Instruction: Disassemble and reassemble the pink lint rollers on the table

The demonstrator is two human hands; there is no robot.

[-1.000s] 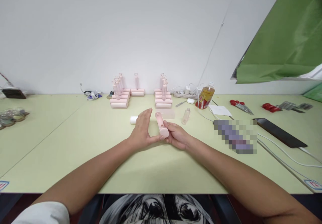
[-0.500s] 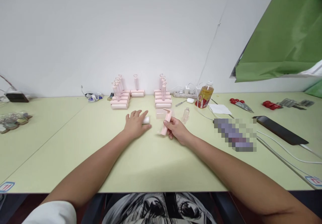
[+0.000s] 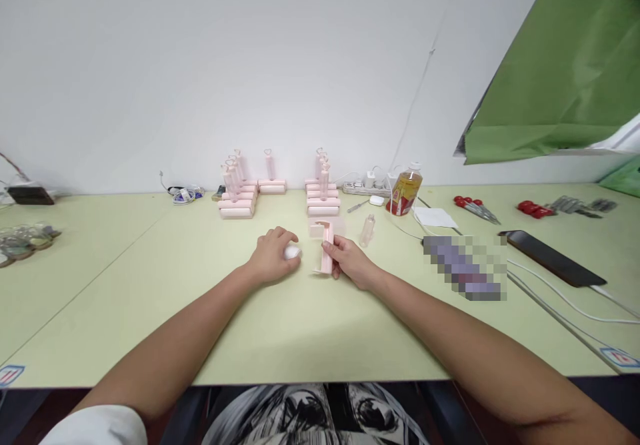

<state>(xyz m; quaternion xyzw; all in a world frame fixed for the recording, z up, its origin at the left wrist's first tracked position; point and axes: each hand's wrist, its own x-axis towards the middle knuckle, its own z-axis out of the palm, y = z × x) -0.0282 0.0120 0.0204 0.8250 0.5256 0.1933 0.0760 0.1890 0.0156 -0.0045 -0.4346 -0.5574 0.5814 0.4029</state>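
Note:
My left hand (image 3: 274, 256) is closed round a small white roll (image 3: 291, 251); its near end shows between thumb and fingers, and the rest is hidden. In my right hand (image 3: 350, 258) is a pink lint roller frame (image 3: 327, 250), gripped at its long back and standing nearly upright in view. Its two end arms point left, towards the white roll, with a gap between them. Behind the frame lies a pale pink clear cover (image 3: 336, 223). A clear pink handle (image 3: 367, 230) lies to the right of my right hand.
Assembled pink lint rollers stand in a left row (image 3: 237, 210), a right row (image 3: 324, 209) and a single one (image 3: 272, 187) between. To the right are a screwdriver (image 3: 357, 206), a drink bottle (image 3: 404, 191), white paper (image 3: 435, 217), a phone (image 3: 553, 258) and red-handled tools (image 3: 467, 201).
My left fingers have closed round the white roll and turned it. My right hand has swung the frame more upright, with its open side facing left.

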